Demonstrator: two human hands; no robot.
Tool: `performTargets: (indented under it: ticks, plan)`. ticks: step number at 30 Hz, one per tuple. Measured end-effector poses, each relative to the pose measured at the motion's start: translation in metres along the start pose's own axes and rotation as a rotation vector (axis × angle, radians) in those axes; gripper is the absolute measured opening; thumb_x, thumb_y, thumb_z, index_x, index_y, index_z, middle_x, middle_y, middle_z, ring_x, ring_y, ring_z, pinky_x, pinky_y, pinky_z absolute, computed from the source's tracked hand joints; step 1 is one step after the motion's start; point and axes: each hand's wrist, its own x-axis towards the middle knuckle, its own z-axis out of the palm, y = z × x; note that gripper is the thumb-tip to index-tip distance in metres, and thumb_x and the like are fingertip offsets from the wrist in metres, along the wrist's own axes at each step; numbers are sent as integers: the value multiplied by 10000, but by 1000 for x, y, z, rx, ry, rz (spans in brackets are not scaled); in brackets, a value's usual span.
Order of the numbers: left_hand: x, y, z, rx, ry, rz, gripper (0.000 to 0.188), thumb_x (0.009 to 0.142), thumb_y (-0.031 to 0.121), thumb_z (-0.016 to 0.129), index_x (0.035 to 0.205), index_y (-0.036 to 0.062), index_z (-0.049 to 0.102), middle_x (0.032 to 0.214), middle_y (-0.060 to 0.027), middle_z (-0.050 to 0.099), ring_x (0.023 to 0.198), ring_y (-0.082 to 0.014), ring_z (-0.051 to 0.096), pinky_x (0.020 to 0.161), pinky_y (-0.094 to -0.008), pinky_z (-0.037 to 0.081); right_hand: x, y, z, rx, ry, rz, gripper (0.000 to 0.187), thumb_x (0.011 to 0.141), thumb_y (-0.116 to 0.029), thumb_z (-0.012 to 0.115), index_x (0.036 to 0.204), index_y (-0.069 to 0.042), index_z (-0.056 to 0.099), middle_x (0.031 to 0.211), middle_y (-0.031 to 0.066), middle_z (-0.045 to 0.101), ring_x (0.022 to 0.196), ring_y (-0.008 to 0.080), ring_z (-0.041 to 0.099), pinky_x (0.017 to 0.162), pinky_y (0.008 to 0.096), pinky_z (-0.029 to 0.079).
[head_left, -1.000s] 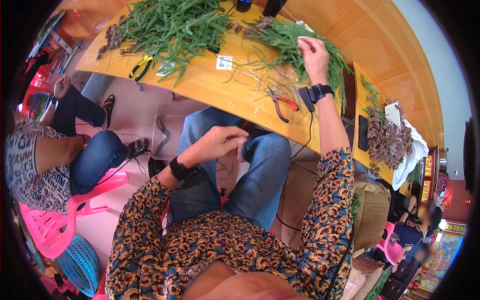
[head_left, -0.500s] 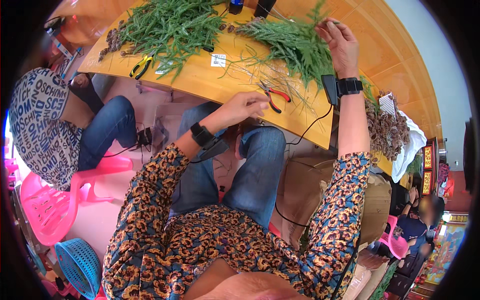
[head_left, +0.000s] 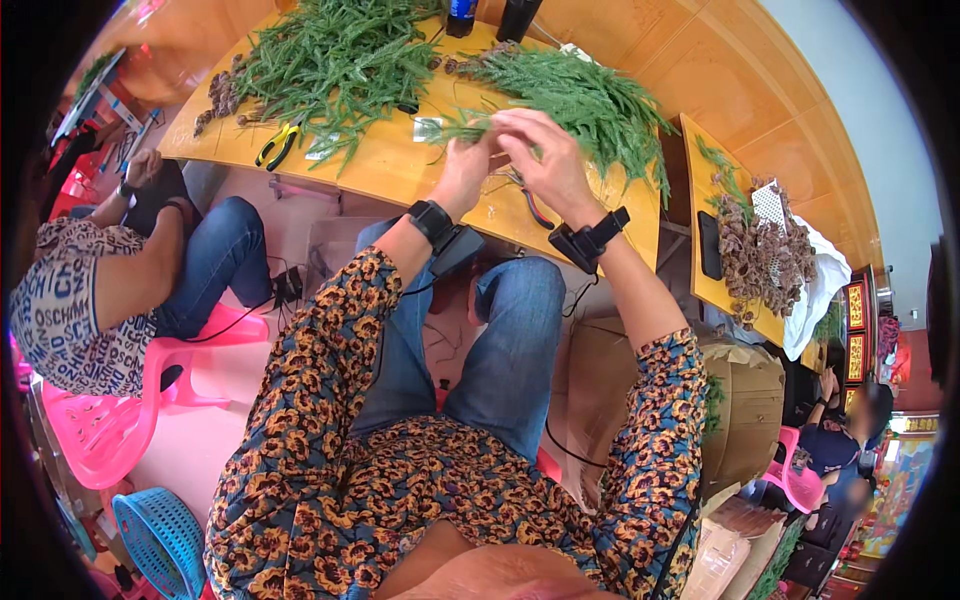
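Observation:
Over the near part of the yellow table [head_left: 395, 150], my left hand [head_left: 468, 178] and my right hand [head_left: 548, 168] meet with their fingers closed. Between them is an artificial green pine sprig [head_left: 452, 130], its needles showing to the left of the fingers; the gripped end is hidden. Just beyond my right hand lies a heap of green sprigs [head_left: 590, 95]. A pair of red-handled pliers [head_left: 538, 212] rests on the table below the hands, partly covered by my right hand. Black straps with small boxes are on both wrists.
Another heap of green sprigs [head_left: 335, 70] and yellow-handled pliers [head_left: 275, 147] lie to the left. A bottle [head_left: 461, 18] stands at the back. Brown pine cones [head_left: 765, 250] and a phone [head_left: 710, 245] are on the right-hand table. A person [head_left: 110, 290] sits at the left.
My right hand has come from the far sprig heap down to my left hand, bringing a sprig. My left hand has risen over the table and closed. The person at left has leaned.

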Motion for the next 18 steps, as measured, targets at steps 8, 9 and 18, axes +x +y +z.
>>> performTargets:
  ticks: [8,9,18]
  plan:
    - [9,74,43,-178,135,-14,422,1125,335,664,1303,-44,612,1209,-198,746,978,-300,784,795,-367,638,-31,118,-24,-352,116,269,256,1012,-168,740,1231,-38,767,1195,179,755,1022,338,751,919,432,603]
    - [9,82,42,-115,161,35,439,1125,340,663,1288,-64,606,1201,-214,748,946,-300,789,772,-361,634,-27,129,-26,-363,86,293,264,1024,-207,744,1235,-51,770,1198,189,754,987,333,756,899,431,606]
    - [19,154,-11,137,410,294,490,1125,327,667,1236,-139,567,1072,-233,741,784,-301,793,658,-334,606,-12,163,-75,-728,-22,520,356,1048,-344,697,1312,-109,732,1235,186,754,1019,413,751,869,482,600]
